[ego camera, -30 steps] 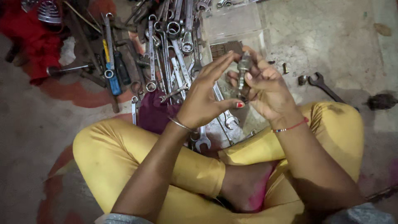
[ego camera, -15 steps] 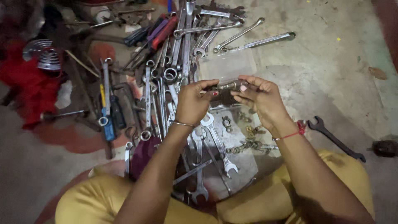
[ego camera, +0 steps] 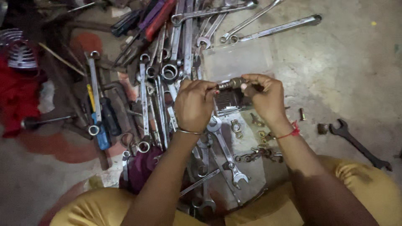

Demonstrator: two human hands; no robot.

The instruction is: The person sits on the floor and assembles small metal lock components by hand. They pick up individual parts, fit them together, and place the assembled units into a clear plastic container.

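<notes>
My left hand (ego camera: 194,104) and my right hand (ego camera: 264,97) hold a short metal part (ego camera: 231,83) between them, level, one hand at each end. It looks like a threaded bolt or fitting with a brass-coloured middle. Both hands hover above a small dark ribbed metal block (ego camera: 228,101) lying on a clear plastic sheet (ego camera: 238,60). Spanners (ego camera: 144,104) in several sizes lie spread on the floor under and to the left of my hands. A metal bangle is on my left wrist and a red thread on my right wrist.
Loose nuts and bolts (ego camera: 257,152) lie beneath my right forearm. A black open-ended spanner (ego camera: 360,144) lies at right. Long spanners (ego camera: 272,29) sit at the top, a blue-handled tool (ego camera: 100,125) and red cloth (ego camera: 19,96) at left. My yellow-clad knees (ego camera: 368,188) fill the bottom edge.
The view has tilted further down over the tools. My hands turned the metal part from upright to level and lowered it toward the dark block.
</notes>
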